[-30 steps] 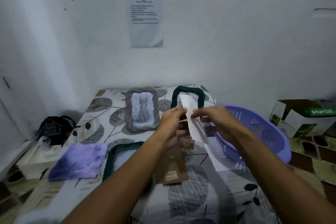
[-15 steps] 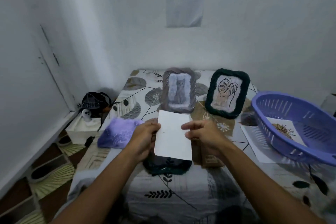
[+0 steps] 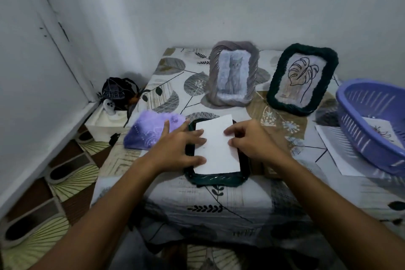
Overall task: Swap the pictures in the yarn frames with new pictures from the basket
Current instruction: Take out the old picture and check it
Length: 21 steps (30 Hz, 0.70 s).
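Observation:
A dark green yarn frame (image 3: 217, 180) lies flat on the patterned table in front of me. On it rests a white picture (image 3: 217, 149), blank side up. My left hand (image 3: 178, 149) is spread over the frame's left side with its fingertips pressing the picture's left edge. My right hand (image 3: 248, 141) touches the picture's right edge with bent fingertips. At the back a grey yarn frame (image 3: 253, 76) shows a cat, and another green yarn frame (image 3: 276, 85) shows a leaf drawing. The purple basket (image 3: 359, 129) at the right holds one more picture (image 3: 381, 133).
A fuzzy purple piece (image 3: 151, 131) lies left of the flat frame. Brown cardboard (image 3: 269, 170) sits under my right wrist. A white sheet (image 3: 335, 149) sticks out from under the basket. Left of the table stand a white box (image 3: 105, 120) and a dark bag (image 3: 119, 94).
Both hands brought the white picture down from in front of me and laid it on the flat green frame. My left hand went from pinching it to pressing it with spread fingers.

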{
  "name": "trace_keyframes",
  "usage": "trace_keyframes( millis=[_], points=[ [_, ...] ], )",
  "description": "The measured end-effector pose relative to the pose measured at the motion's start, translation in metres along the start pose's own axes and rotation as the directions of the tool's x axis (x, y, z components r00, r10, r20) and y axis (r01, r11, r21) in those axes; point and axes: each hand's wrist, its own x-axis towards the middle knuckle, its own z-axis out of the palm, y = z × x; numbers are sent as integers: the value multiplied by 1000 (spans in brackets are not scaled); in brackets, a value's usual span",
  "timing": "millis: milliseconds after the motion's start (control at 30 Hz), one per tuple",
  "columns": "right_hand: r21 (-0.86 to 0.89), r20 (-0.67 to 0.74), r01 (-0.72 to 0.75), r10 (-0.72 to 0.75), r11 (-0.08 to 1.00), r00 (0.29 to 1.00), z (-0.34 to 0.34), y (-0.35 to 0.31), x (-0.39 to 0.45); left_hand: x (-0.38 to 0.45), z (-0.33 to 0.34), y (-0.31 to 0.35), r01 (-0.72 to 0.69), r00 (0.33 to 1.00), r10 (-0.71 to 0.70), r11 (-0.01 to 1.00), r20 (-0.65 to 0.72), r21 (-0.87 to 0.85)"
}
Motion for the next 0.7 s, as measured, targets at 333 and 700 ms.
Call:
trace_keyframes(
  millis=[333, 700],
  points=[
    [-360, -36, 173, -199, 917, 979, -1, 10, -7, 3, 6, -5, -3, 1000, 5, 998, 25, -64],
    [-356, 340, 206, -79, 911, 937, -14, 28, -5, 5, 0, -12, -25, 993, 30, 999, 112, -43]
  ],
)
